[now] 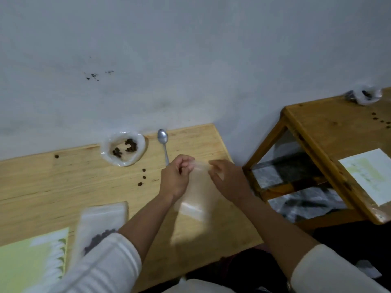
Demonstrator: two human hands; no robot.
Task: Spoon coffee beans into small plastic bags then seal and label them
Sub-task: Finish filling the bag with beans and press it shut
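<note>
Two hands are at work, the left hand (176,178) and the right hand (227,180), with one clear empty bag (197,193) between them. One spoon (164,144) lies just beyond the left hand. Three loose beans (142,177) sit to that hand's left, and further left one open bag of beans (123,148). One filled bag (99,225) lies under the left forearm. Two wooden tables show: the near table (42,187) and the side table (317,127).

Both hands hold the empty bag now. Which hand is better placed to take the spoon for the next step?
Probably the left hand. The spoon lies just beyond its knuckles, handle pointing toward it. The right hand is farther from it and can keep pinching the top of the empty bag. The beans are also on the left.
</note>
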